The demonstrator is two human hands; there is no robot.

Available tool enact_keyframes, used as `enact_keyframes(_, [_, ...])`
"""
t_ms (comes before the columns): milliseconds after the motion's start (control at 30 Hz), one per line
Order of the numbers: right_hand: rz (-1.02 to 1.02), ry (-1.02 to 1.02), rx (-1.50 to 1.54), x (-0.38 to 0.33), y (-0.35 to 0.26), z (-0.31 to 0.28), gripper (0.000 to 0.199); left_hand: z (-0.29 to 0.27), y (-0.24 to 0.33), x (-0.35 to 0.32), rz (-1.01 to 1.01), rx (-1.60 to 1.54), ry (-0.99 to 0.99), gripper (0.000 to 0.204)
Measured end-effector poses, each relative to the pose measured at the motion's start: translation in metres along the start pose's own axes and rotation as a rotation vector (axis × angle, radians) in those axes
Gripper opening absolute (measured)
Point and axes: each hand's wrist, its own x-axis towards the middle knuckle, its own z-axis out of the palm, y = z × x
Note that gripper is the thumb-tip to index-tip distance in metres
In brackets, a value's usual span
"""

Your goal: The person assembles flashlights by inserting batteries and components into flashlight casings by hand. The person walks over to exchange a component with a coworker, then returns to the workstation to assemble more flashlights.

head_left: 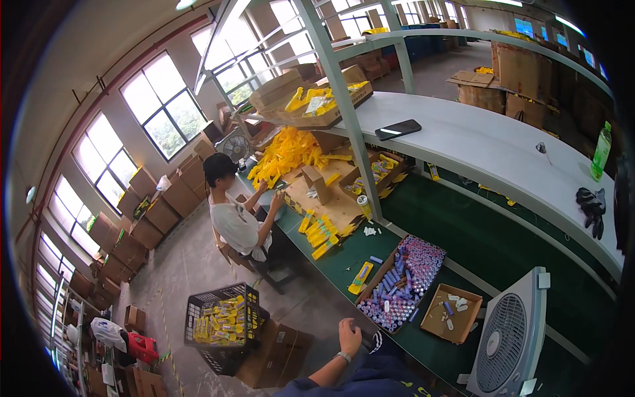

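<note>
My left hand (349, 336) hovers at the near edge of the green table (337, 270), fingers loosely bent and apart, holding nothing. A pale band (344, 357) circles its wrist. My right hand is out of view. Beyond my left hand stands a cardboard box (358, 306) packed with small purple and pink cylinders (397, 283), upright in some parts and lying loose in others. A yellow packet (360, 278) lies on the table beside the box. To the right, a shallow carton (477, 306) holds a few white pieces and a purple cylinder. A white looped cord (377, 342) shows near my body.
A grey box fan (506, 334) stands at right. Below on the left, a black crate (198, 311) of yellow packets rests by a cardboard box (281, 357). Across the table a seated person (235, 215) works by a yellow heap (288, 151). A phone (398, 130) lies on the white shelf (456, 122).
</note>
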Motion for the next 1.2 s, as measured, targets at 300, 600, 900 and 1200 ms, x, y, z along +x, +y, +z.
enact_keyframes(300, [0.007, 0.227, 0.427, 0.149, -0.134, 0.069, 0.035, 0.043, 0.018, 0.244, 0.133, -0.168, -0.153, 0.030])
enact_keyframes(600, [0.039, 0.525, 0.870, 0.157, -0.185, 0.136, 0.036, 0.031, -0.071, 0.333, -0.012, -0.095, -0.306, 0.028])
enact_keyframes(900, [-0.107, 0.787, 0.570, 0.127, -0.253, 0.223, 0.052, 0.009, -0.171, 0.275, -0.046, 0.176, -0.325, 0.051])
enact_keyframes(1200, [-0.305, 0.792, 0.748, 0.145, -0.223, 0.173, 0.072, -0.040, -0.211, 0.171, -0.280, 0.182, -0.355, 0.053])
